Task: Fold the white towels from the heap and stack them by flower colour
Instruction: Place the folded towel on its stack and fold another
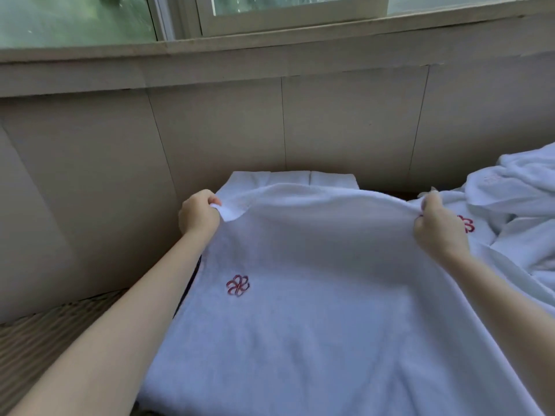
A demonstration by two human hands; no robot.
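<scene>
A white towel with a red embroidered flower is stretched out in front of me, its far edge lifted. My left hand grips the far left corner and my right hand grips the far right corner. Beyond the raised edge lies a stack of folded white towels against the wall. At the right sits the heap of loose white towels, one showing a red flower just past my right hand.
A beige panelled wall rises close behind the towels, with a sill and window above it. The surface at the lower left is brown and woven.
</scene>
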